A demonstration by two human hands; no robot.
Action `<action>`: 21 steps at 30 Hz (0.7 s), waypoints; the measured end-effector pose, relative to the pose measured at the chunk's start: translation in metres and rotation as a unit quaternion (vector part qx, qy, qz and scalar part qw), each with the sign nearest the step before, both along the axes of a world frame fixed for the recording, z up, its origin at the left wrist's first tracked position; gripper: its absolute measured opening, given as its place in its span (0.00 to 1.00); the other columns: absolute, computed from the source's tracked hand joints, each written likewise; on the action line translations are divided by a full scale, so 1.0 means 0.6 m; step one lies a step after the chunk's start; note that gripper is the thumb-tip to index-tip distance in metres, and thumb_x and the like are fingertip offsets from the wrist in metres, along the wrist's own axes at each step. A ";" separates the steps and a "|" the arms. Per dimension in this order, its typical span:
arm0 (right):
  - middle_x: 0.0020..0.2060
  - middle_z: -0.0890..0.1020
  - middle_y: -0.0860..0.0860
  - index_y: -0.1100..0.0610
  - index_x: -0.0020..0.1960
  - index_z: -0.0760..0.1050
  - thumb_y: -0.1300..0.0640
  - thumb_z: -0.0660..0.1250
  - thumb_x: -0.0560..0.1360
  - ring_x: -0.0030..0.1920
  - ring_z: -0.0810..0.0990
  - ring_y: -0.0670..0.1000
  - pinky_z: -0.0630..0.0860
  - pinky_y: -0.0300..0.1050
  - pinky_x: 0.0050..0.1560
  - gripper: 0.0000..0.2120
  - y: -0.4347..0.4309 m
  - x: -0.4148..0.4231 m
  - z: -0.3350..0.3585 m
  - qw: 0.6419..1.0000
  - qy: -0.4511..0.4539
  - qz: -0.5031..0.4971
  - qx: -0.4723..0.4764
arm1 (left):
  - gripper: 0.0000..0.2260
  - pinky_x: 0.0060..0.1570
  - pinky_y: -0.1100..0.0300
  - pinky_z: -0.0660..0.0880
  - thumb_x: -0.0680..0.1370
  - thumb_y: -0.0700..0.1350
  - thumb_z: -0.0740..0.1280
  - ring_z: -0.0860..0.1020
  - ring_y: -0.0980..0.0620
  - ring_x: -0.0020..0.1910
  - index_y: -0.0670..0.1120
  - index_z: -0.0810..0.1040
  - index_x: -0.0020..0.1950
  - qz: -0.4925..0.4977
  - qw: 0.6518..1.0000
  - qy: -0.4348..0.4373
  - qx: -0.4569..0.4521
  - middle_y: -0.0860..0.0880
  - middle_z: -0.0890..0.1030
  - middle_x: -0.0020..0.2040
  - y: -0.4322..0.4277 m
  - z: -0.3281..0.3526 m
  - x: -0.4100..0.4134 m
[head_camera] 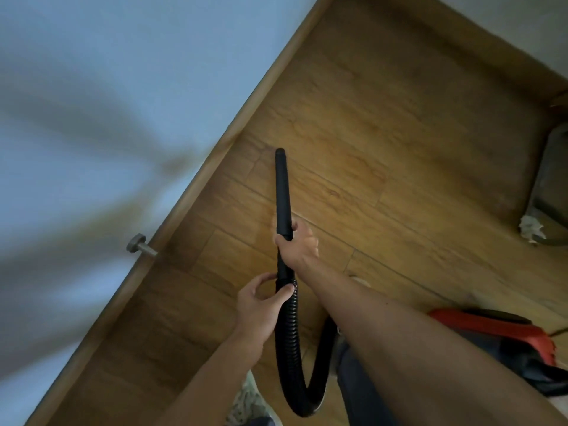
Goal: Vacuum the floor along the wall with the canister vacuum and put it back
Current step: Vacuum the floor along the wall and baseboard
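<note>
A black vacuum nozzle tube (282, 189) points up-frame over the wooden floor (384, 142), its tip a short way from the baseboard (246, 109) of the pale wall (107, 87). My right hand (296, 241) grips the tube's lower end. Just below it, my left hand (261, 305) holds the ribbed black hose (289, 348) where it joins the tube. The hose loops down and back toward the red and black canister vacuum (504, 336) lying on the floor at the lower right.
A metal door stop (140, 245) sticks out from the baseboard at the left. A grey object (550, 179) with a crumpled white scrap (530, 227) beside it stands at the right edge. My leg (359, 388) and shoe (246, 404) are at the bottom.
</note>
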State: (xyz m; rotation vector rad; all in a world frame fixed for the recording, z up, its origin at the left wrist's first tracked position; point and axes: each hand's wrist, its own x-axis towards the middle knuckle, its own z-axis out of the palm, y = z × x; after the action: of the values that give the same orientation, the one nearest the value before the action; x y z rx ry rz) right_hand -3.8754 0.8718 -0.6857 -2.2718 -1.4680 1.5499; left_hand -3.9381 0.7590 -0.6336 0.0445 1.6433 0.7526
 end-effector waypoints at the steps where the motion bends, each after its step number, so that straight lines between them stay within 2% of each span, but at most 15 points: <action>1: 0.49 0.80 0.51 0.53 0.60 0.71 0.54 0.67 0.78 0.47 0.82 0.54 0.82 0.51 0.45 0.12 0.009 0.015 -0.001 1.000 0.001 -0.009 0.004 | 0.12 0.30 0.60 0.78 0.71 0.41 0.77 0.84 0.52 0.33 0.49 0.82 0.52 -0.008 1.000 0.001 0.003 0.47 0.85 0.36 0.012 0.001 0.010; 5: 0.43 0.78 0.50 0.53 0.53 0.69 0.52 0.67 0.78 0.38 0.78 0.51 0.77 0.46 0.33 0.09 0.040 0.080 -0.012 0.998 -0.011 -0.053 0.010 | 0.12 0.28 0.61 0.78 0.71 0.40 0.77 0.83 0.53 0.31 0.49 0.82 0.52 -0.044 0.999 0.006 0.012 0.47 0.85 0.33 0.050 0.001 0.060; 9: 0.38 0.75 0.47 0.53 0.52 0.67 0.53 0.67 0.78 0.33 0.75 0.47 0.73 0.42 0.28 0.09 0.066 0.147 -0.012 0.991 -0.012 -0.135 -0.007 | 0.13 0.41 0.47 0.82 0.70 0.41 0.77 0.85 0.46 0.36 0.50 0.82 0.52 -0.090 0.996 0.012 0.017 0.45 0.85 0.34 0.087 -0.006 0.112; 13: 0.40 0.76 0.48 0.53 0.50 0.66 0.53 0.67 0.78 0.33 0.75 0.47 0.71 0.42 0.27 0.10 0.096 0.202 -0.013 0.987 -0.023 -0.159 0.002 | 0.13 0.39 0.52 0.81 0.70 0.42 0.77 0.84 0.48 0.34 0.52 0.82 0.53 -0.117 0.993 0.016 0.028 0.46 0.84 0.31 0.123 -0.011 0.157; 16: 0.44 0.78 0.51 0.53 0.50 0.66 0.53 0.68 0.78 0.34 0.75 0.48 0.66 0.39 0.25 0.10 0.118 0.230 -0.013 0.983 -0.019 -0.184 -0.005 | 0.13 0.41 0.49 0.81 0.71 0.43 0.77 0.84 0.47 0.34 0.52 0.81 0.53 -0.131 0.990 0.023 0.036 0.46 0.84 0.31 0.146 -0.016 0.183; 18: 0.47 0.80 0.54 0.53 0.51 0.66 0.54 0.67 0.78 0.36 0.76 0.51 0.67 0.39 0.25 0.10 0.131 0.237 -0.014 0.982 -0.013 -0.190 -0.009 | 0.12 0.40 0.48 0.81 0.71 0.43 0.77 0.84 0.47 0.34 0.54 0.81 0.51 -0.133 0.990 0.032 0.040 0.45 0.84 0.32 0.158 -0.017 0.192; 21: 0.46 0.80 0.54 0.53 0.51 0.66 0.54 0.67 0.78 0.36 0.77 0.51 0.68 0.40 0.26 0.10 0.146 0.231 -0.016 0.985 0.000 -0.170 -0.015 | 0.12 0.35 0.54 0.80 0.71 0.44 0.76 0.84 0.48 0.34 0.54 0.80 0.51 -0.118 0.991 0.044 0.036 0.45 0.85 0.34 0.167 -0.018 0.194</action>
State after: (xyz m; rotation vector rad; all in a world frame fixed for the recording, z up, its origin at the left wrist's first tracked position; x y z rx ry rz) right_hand -3.7369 0.9594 -0.6950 -2.3804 -0.9924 1.4748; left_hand -3.8219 0.8591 -0.6445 0.3230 1.6585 0.6357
